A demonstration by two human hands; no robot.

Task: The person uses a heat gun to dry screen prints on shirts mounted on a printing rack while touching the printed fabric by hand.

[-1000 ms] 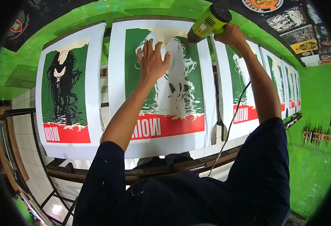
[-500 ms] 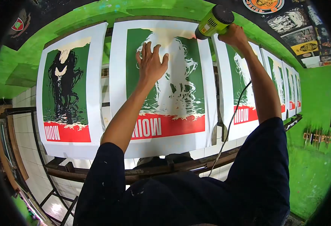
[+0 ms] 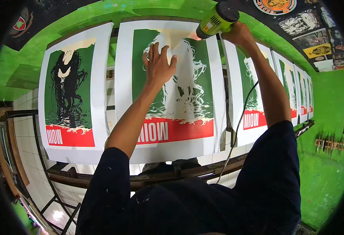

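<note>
My right hand grips a yellow-green heat gun above the upper right corner of the middle print. The gun's nozzle points left, and its cord hangs down past my right arm. Fingers spread, my left hand is over the upper part of the same green, cream and red print and holds nothing. Whether its fingertips touch the surface I cannot tell. On the left is a print with a black figure added; the middle one shows no black.
Several similar prints stand in a row to the right. A dark metal rail runs along the near edge. Green walls surround the row, with pictures at the upper right and a rack of thin items on the right.
Between the earlier frames the heat gun shifted right and down a little; now it is back to the left and higher. My left hand has barely moved.
</note>
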